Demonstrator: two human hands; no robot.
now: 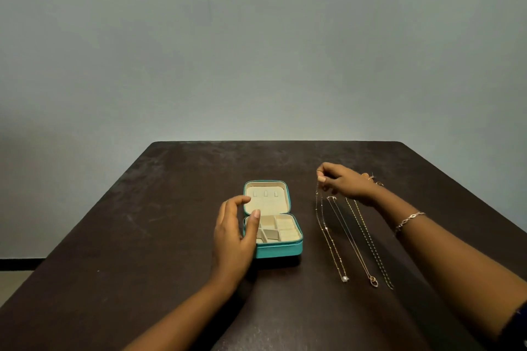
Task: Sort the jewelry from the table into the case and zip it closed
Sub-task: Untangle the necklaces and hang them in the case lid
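Observation:
A teal jewelry case (pixel 281 251) lies open on the dark table (pixel 142 236), its cream lid (pixel 266 199) flat at the back and cream compartments in front. My left hand (pixel 235 232) hovers over the case's left edge with fingers apart, holding nothing. Right of the case lie three thin necklaces side by side: a pearl-pendant chain (pixel 330 239), a ring-pendant chain (pixel 353 245) and a darker chain (pixel 370 245). My right hand (pixel 342 182) pinches the top end of the pearl-pendant chain, whose upper part hangs from my fingertips.
A few small gold pieces (pixel 373 179) lie behind my right wrist, partly hidden. A bracelet (pixel 407 221) is on my right forearm. The table's far edge meets a plain grey wall.

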